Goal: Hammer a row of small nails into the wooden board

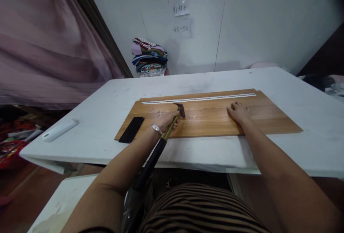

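Observation:
My left hand [169, 120] is wrapped round the handle of a claw hammer [168, 130], close below its head. The dark hammer head is low over a wooden board [215, 125], at the left end of a short row of nails [197, 117]; whether it touches the board I cannot tell. Several loose nails [158, 113] lie on the board just left of this hand. My right hand [238, 112] rests with spread fingers on the right part of the board, holding nothing. Two white strips with markings [199, 99] run along the board's far side.
A black phone [131, 129] lies on the board's left end. The white table [94, 111] carries a white handled object [60, 130] at far left. Folded cloths [149, 57] are stacked beyond the back edge, by a wall with paper notes [182, 29]. A pink curtain [53, 39] hangs left.

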`<state>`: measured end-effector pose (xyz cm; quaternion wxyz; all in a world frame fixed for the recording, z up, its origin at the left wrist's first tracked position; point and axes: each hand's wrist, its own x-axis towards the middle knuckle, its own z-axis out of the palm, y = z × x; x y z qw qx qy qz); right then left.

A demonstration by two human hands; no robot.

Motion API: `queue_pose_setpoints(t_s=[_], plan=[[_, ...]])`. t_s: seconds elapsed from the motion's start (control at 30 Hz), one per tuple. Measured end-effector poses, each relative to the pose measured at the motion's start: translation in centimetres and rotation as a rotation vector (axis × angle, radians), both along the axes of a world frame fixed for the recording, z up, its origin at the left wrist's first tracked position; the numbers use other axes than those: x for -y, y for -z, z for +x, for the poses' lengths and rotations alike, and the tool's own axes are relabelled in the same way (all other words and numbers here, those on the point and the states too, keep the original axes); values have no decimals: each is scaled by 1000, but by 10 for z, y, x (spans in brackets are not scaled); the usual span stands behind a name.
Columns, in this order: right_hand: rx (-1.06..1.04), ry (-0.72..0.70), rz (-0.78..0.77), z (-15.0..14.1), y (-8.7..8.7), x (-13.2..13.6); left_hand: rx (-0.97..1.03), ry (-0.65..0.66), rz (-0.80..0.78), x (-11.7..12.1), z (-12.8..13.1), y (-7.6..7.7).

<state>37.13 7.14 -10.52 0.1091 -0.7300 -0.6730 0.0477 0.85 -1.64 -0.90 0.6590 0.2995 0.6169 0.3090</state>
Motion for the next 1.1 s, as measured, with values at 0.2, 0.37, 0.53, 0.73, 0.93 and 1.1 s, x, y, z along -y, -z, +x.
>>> queue_pose_setpoints(t_s=[0.2,0.37,0.53,0.73,0.93,1.1], plan=[[-6,-8,15,2,3,-1,3,-11,-1,-2,0,-5],[-14,2,7,2,3,-1,1,-7,1,0,1,-8],[-13,4,2,1,3,-2,-16,2,-7,3,2,-5],[-16,-3,9,2,3,-2,2,4,-12,2,0,-3],[-21,-10,27,3,5,-3,-5,0,17,0,1,-7],[-22,-19,29,3,5,-3,-18,5,10,1,1,-6]])
